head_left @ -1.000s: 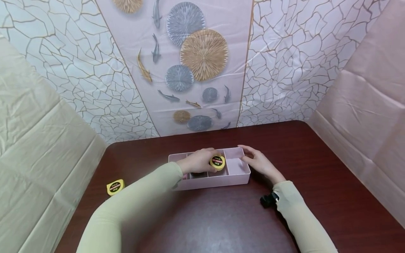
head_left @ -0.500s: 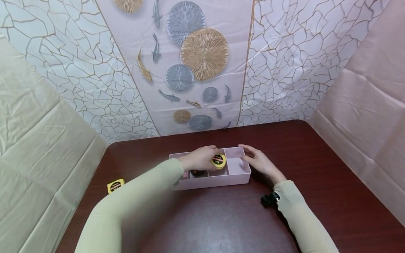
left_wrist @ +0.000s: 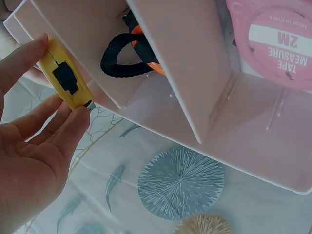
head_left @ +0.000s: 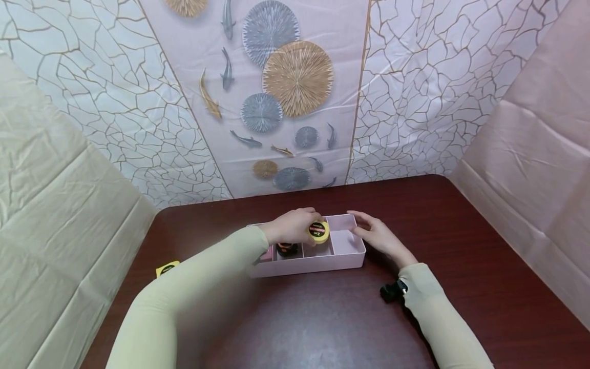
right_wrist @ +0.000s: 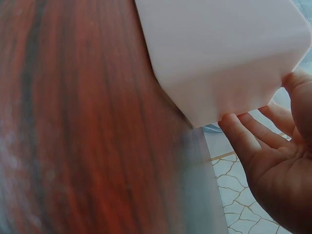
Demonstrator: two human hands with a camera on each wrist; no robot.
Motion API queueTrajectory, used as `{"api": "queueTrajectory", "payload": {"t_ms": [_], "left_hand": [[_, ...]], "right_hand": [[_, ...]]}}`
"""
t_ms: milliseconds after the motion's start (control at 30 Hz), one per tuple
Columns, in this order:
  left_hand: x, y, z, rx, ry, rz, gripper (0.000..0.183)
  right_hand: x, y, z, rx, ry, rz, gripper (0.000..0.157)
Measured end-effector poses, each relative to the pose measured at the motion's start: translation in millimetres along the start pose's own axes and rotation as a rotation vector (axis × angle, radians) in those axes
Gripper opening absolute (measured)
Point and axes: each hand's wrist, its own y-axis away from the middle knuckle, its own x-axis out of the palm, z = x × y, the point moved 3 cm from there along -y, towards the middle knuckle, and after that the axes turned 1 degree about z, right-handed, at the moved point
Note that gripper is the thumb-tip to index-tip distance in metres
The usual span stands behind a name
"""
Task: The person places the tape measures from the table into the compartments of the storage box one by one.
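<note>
My left hand (head_left: 295,225) pinches a round yellow tape measure (head_left: 319,232) marked 2m between thumb and fingers. It is over a middle compartment of the pale pink divided box (head_left: 309,265). In the left wrist view the yellow tape's edge, with a black button, faces the camera. One compartment to the left lies a black-and-orange thing with a strap loop (left_wrist: 129,56). Further left sits a pink tape measure (left_wrist: 280,46), also marked 2M. My right hand (head_left: 380,238) holds the box's right end, thumb at the rim and fingers at the back corner.
A second yellow tape measure (head_left: 166,267) lies on the dark wooden table (head_left: 295,323) at the left, partly hidden by the left sleeve (head_left: 193,287). A black device (head_left: 392,292) is at the right wrist. Patterned cloth (head_left: 295,148) hangs behind the table.
My left hand has shifted slightly up and away with the yellow tape measure, uncovering more of the black-and-orange thing. Its sleeve covers more of the tape on the table. My right hand stays put.
</note>
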Motion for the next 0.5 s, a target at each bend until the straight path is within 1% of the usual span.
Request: {"api": "queueTrajectory", "payload": {"t_ms": [267, 500], "left_hand": [[0.9, 1.0, 0.8, 0.011, 0.031, 0.014, 0.063], [3.7, 2.0, 4.4, 0.002, 0.058, 0.033, 0.06]], "right_hand": [[0.7, -1.0, -1.2, -0.007, -0.005, -0.003, 0.052], [0.2, -1.0, -1.1, -0.014, -0.019, 0.003, 0.053]]}}
